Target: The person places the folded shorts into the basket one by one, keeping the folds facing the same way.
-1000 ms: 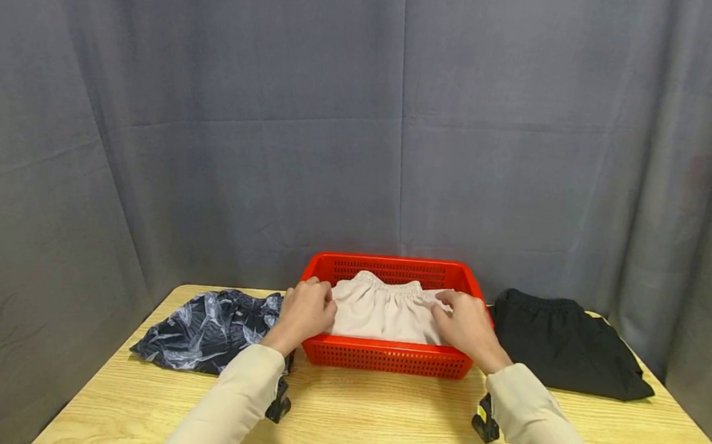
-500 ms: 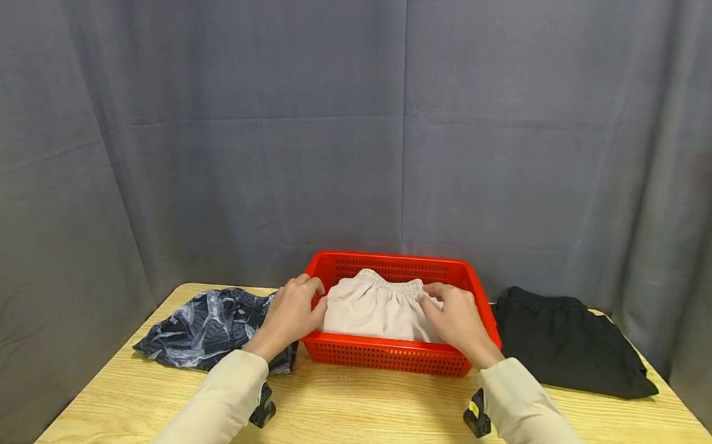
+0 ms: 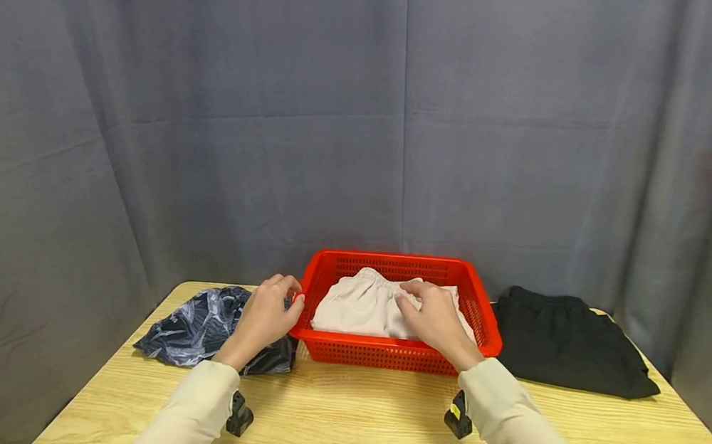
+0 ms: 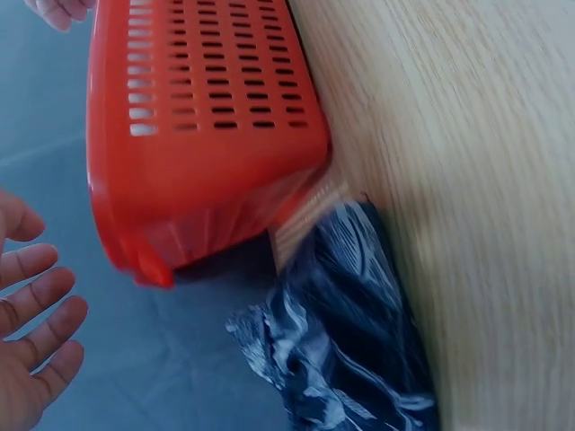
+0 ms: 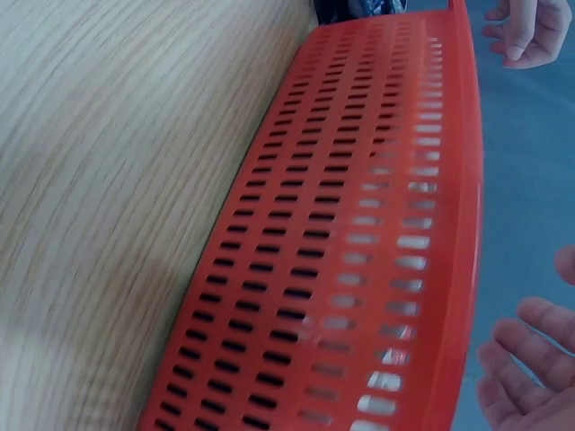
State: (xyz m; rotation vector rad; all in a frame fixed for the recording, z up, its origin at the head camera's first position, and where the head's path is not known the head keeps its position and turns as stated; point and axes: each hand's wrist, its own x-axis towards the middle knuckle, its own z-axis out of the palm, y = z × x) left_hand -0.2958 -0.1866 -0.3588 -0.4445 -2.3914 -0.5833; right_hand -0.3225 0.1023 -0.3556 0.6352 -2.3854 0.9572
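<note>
Cream elastic-waist shorts (image 3: 350,311) lie inside a red perforated plastic basket (image 3: 381,358), with the gathered waistband toward the back. Just outside the basket's left rim, my left hand (image 3: 266,313) hangs over a dark patterned garment (image 3: 191,328). Its fingers are spread and hold nothing in the left wrist view. My right hand (image 3: 433,319) hovers over the right half of the cream shorts, hiding part of them in the head view. In the right wrist view its relaxed fingers (image 5: 530,355) grip nothing and sit beyond the basket's near rim.
Black elastic-waist shorts (image 3: 566,346) lie flat to the right of the basket. All of it rests on a light wood-grain table (image 3: 343,421). A grey curtain (image 3: 367,109) hangs close behind the basket and along both sides.
My left hand has drawn away leftward and toward me from the basket's left rim. My right hand has slid left over the cream shorts, uncovering their right side. The basket stays in place.
</note>
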